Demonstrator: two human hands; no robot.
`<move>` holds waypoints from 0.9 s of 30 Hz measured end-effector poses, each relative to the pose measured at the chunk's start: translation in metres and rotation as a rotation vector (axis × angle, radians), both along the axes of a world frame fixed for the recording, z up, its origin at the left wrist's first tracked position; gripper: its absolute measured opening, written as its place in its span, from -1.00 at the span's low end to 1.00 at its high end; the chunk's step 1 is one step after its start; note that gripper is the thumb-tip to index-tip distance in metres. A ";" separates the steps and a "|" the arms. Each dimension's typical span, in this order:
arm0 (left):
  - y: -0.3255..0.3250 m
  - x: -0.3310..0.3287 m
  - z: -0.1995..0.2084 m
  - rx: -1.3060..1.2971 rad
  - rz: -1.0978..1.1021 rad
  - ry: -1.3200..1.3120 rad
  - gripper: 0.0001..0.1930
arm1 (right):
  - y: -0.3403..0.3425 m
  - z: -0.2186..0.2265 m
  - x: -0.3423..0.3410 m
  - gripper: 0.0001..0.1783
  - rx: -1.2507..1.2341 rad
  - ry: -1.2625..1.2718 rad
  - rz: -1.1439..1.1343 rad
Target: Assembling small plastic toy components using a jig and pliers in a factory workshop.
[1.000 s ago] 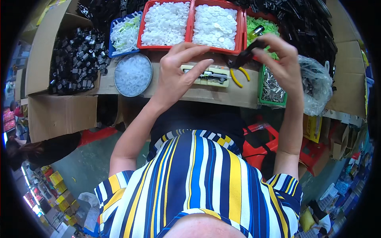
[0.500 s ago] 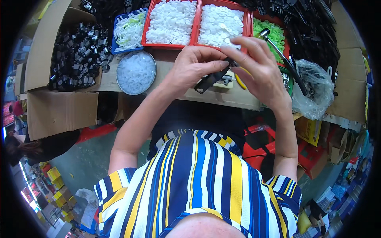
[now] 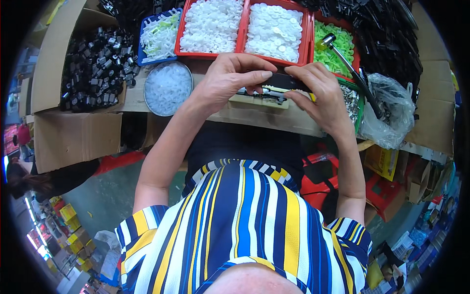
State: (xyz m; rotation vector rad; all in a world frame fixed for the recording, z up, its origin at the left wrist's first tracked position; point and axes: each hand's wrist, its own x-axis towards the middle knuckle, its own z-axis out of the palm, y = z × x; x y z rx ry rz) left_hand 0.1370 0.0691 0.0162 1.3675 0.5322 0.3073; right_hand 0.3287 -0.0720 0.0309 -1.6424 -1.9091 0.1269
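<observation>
Long dark piece [image 3: 283, 81] sits between both hands, level, just above a cream block [image 3: 259, 104] on the cardboard-topped table [image 3: 274, 122]. Left hand [image 3: 229, 81] is half closed, thumb and forefinger pinching the left end of the piece; the other fingers curl under, and the exact contact is partly hidden. Right hand [image 3: 324, 95] is a little wider open — forefinger along the upper edge, thumb at the lower edge — and has hold of the right end. Small metal and dark parts lie in the cream block, below the dark piece. A yellow handle [image 3: 312, 97] shows beside the right thumb. Hammer [image 3: 358, 79] slants at right, its head over green pieces [image 3: 344, 35], its grip reaching the clear plastic bag [image 3: 395, 105]. Green tray [image 3: 361, 110] with metal pins is near the right hand. Beyond the hands: red trays [image 3: 242, 36] of white pieces. At left: round tin [image 3: 165, 114] of clear pieces, blue tray [image 3: 157, 61] of pale strips, cardboard box [image 3: 76, 142] with black parts [image 3: 100, 68].
</observation>
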 end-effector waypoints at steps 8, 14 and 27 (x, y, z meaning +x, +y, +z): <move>-0.014 -0.005 -0.017 0.577 0.244 0.029 -0.75 | -0.016 -0.014 0.004 -0.63 -0.112 0.228 -0.093; -0.038 -0.010 -0.033 1.121 0.145 0.126 -0.86 | -0.035 -0.037 -0.014 -0.63 -0.284 0.557 -0.183; -0.044 -0.011 -0.052 1.261 0.114 0.149 -0.81 | -0.034 -0.040 -0.020 -0.61 -0.296 0.490 -0.188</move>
